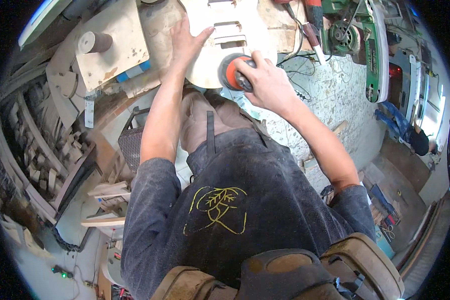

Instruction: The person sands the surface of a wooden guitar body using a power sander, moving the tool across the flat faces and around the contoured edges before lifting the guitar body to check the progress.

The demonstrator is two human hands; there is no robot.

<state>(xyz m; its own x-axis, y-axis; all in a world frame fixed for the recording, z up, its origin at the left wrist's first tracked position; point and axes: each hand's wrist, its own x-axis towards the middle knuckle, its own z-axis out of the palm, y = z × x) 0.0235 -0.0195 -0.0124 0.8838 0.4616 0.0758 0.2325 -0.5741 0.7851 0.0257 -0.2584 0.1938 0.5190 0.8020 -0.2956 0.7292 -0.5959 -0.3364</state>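
Note:
A pale, unfinished electric guitar body [204,65] with rectangular cut-outs lies on the workbench, brightly lit and cut off by the top of the view. My right hand [273,86] is closed around an orange and black palm sander [230,71]. The sander's round pad rests on the near right part of the guitar body, by its edge. At the left edge of the body lies my left hand [187,42], thumb stretched out over the wood and fingers pointing away from me.
A wooden board [116,47] with a brown cylinder [96,43] on it sits at the left of the bench. Dark cables and a green belt machine [375,55] stand at the right. Wood offcuts [50,175] fill a rack at left. Another person [410,132] is far right.

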